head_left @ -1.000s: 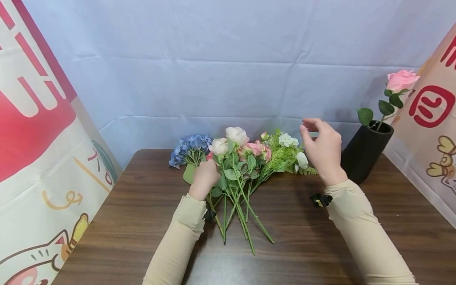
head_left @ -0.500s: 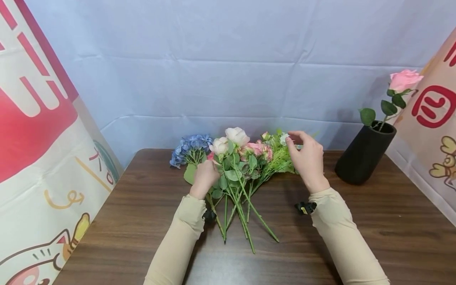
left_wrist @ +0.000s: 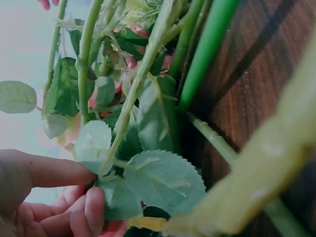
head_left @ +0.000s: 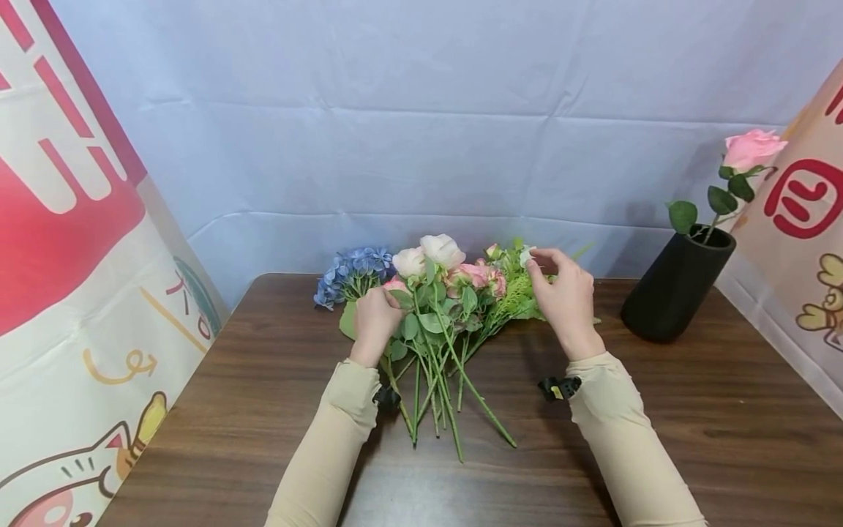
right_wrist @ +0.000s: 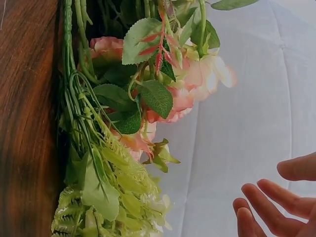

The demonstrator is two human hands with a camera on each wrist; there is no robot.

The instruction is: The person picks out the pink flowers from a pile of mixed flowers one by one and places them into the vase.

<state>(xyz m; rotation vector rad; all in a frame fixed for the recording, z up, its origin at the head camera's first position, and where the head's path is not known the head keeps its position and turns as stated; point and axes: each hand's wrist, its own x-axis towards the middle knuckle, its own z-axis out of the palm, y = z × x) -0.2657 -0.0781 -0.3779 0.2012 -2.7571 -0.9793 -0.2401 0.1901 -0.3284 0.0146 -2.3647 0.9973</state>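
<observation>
My left hand [head_left: 377,320] is at the left of a pile of artificial flowers. In the left wrist view, its thumb and fingers pinch a leafy flower stem [left_wrist: 126,108] beside toothed leaves [left_wrist: 163,182]. White blooms [head_left: 443,251] lie on top of the pile, with pink flowers [head_left: 476,276] behind. At the right end of the pile hovers my right hand [head_left: 565,296], thumb and fingers apart. The right wrist view shows nothing between them. Green foliage [right_wrist: 118,173] lies beside that hand, partly hidden in the head view.
A blue hydrangea [head_left: 352,272] lies at the pile's left. To the right, a black vase [head_left: 678,285] holds one pink rose [head_left: 753,150]. Bare stems cross toward the front of the brown wooden table [head_left: 250,439]. A pale cloth [head_left: 395,146] hangs behind.
My right hand has moved left, from near the vase to over the green foliage. The left hand stays nearly in place; the white blooms and some stem ends have shifted slightly.
</observation>
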